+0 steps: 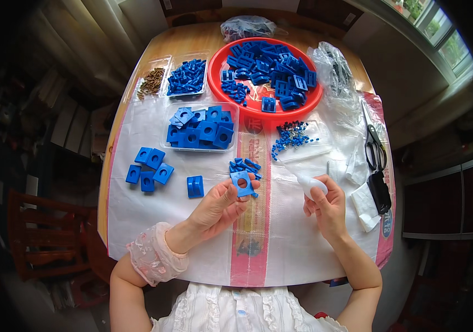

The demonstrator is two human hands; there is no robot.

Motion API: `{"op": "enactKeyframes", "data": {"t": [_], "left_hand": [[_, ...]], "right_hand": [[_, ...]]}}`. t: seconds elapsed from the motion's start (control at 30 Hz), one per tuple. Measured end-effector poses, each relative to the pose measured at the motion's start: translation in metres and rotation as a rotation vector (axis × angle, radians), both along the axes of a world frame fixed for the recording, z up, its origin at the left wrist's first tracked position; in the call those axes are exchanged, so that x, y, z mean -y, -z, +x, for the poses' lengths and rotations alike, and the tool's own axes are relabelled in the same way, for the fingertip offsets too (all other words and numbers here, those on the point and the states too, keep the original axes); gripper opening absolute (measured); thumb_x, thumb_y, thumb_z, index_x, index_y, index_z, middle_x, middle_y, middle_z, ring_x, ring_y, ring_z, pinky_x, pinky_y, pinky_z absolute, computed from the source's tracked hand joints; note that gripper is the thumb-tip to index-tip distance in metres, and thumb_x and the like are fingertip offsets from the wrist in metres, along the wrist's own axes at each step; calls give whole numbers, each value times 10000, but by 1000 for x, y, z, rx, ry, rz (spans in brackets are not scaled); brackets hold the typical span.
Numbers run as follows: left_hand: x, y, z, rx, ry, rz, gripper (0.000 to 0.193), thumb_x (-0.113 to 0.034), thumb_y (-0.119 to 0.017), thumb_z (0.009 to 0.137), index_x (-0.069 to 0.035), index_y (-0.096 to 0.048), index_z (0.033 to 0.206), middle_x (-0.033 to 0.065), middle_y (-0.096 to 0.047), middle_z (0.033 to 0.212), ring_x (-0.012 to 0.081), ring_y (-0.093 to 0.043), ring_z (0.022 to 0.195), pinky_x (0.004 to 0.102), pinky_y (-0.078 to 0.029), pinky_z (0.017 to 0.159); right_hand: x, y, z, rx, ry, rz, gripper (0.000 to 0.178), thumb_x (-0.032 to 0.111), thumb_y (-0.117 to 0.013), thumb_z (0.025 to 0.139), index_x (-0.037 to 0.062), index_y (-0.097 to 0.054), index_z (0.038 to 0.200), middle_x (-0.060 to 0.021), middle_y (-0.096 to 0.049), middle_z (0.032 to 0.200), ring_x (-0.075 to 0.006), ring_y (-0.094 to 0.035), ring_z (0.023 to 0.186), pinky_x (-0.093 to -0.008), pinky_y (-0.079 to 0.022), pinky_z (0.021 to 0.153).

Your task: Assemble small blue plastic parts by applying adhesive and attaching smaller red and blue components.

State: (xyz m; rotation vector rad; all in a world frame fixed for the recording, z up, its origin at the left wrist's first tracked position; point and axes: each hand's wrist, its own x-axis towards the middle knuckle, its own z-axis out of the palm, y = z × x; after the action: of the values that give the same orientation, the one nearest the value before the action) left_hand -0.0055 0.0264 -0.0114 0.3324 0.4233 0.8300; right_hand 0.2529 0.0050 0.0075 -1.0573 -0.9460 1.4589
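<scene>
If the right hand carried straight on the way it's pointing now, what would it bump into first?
Most likely the scattered heap of tiny blue pieces, beyond the white handle that the right hand holds. Its height is unclear, so it might pass above them.

The left hand (pixel 214 207) holds a blue plate (pixel 247 191) beside some blue parts (pixel 245 165), the right hand (pixel 329 209) grips a white tool (pixel 307 185), and beyond them a red basin (pixel 253 99) and clear box (pixel 237 119) hold blue pieces (pixel 208 130).
</scene>
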Motion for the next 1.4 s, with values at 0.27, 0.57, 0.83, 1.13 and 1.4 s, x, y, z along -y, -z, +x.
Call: {"op": "enactKeyframes", "data": {"t": [0.27, 0.57, 0.83, 1.13, 1.4], "left_hand": [[-1, -5, 1, 4, 0, -45, 615, -380, -676, 806, -45, -480, 1283, 41, -599, 1163, 37, -532, 784, 167, -478, 708], [-1, -4, -2, 106, 1, -114, 604, -386, -643, 829, -39, -466, 1292, 45, -585, 1119, 44, -553, 792, 153, -509, 718], [-2, -2, -1, 122, 5, -122, 593, -383, -642, 829, -34, -475, 1277, 55, -578, 1116, 45, -557, 795, 156, -512, 724], [-2, -2, -2, 122, -6, -151, 580, -378, -638, 835, -20, -479, 1263, 74, -559, 1124, 45, -530, 780, 159, -503, 716], [-3, -2, -1, 139, -11, -162, 575, -367, -631, 846, -6, -470, 1264, 82, -557, 1131, 49, -525, 774, 161, -494, 714]], "right_hand": [[1, -2, 2, -18, 58, 41, 150, 122, -645, 886, -9, -596, 940, -25, -551, 747, -84, -502, 536, -237, -400, 455], [3, -8, 2, 62, 88, 104, 153, 105, -670, 864, -25, -610, 921, -29, -563, 763, -81, -506, 526, -221, -380, 447], [4, -9, 2, 92, 106, 117, 141, 73, -670, 855, -35, -620, 930, -30, -561, 780, -76, -501, 526, -216, -376, 444], [6, -9, 3, 128, 104, 118, 155, 84, -676, 855, -37, -625, 938, -39, -591, 762, -72, -504, 522, -211, -382, 444], [7, -7, 7, 145, 98, 132, 180, 95, -682, 856, -40, -624, 961, -44, -604, 735, -72, -510, 520, -211, -390, 447]]}}
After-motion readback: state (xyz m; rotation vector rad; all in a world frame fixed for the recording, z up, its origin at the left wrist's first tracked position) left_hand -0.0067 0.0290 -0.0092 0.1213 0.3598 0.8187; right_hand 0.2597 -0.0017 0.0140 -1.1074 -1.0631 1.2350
